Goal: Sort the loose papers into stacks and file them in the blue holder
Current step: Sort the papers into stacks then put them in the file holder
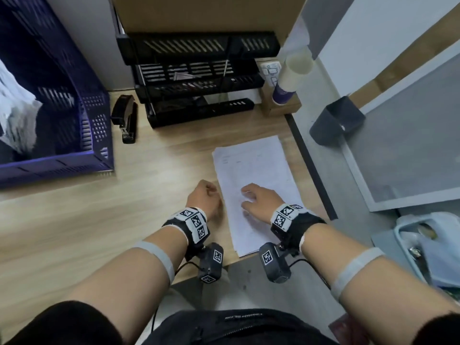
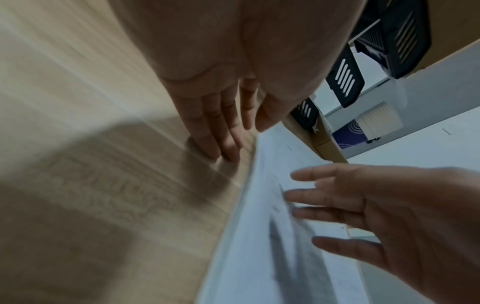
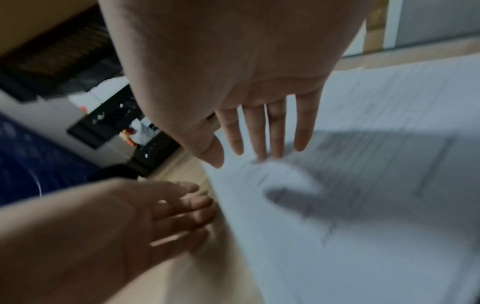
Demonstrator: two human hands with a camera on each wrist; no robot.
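Note:
A stack of white printed papers [image 1: 254, 170] lies on the wooden table, right of centre. My right hand [image 1: 246, 197] rests flat on the stack with straight, spread fingers [image 3: 259, 144]. My left hand [image 1: 211, 192] stands just left of the stack's left edge, and its straight fingers [image 2: 221, 144] point down with the tips on the table beside the papers [image 2: 272, 257]. Neither hand grips anything. The blue holder [image 1: 74, 135] stands at the far left of the table with some white paper [image 1: 15, 113] inside it.
A black stapler [image 1: 125, 120] lies right of the holder. A black tiered tray [image 1: 199, 78] stands at the back, with a paper cup [image 1: 291, 75] on a small cardboard box beside it. The table's right edge [image 1: 311, 165] runs close to the papers. Beyond it hangs a grey bin [image 1: 336, 120].

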